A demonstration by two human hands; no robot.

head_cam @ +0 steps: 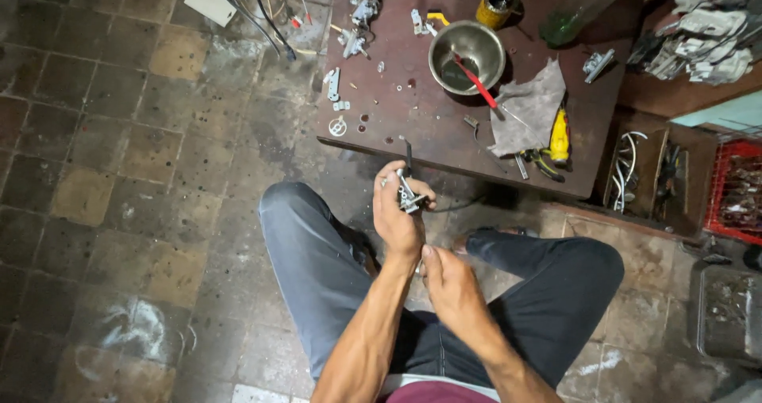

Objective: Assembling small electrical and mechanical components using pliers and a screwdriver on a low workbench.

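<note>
Both forearms reach out over the lap, the left hand gripping a small metal part.

Left hand (401,213) is closed around a small grey metal assembly (410,197) with a thin dark cable, its long axis roughly upright, held just short of the table edge. Right hand (448,280) sits lower and nearer the body (fingers loosely curled, empty as far as shows), touching the left wrist. Beyond, the dark wooden table (381,109) carries a steel bowl (467,54), a grey rag (530,105) and scattered metal bits.

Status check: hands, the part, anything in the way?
Left hand gripping small metal lever part, black cable trailing from it. Right hand empty, at left wrist. Low table just ahead, steel bowl and rag on it.
</note>
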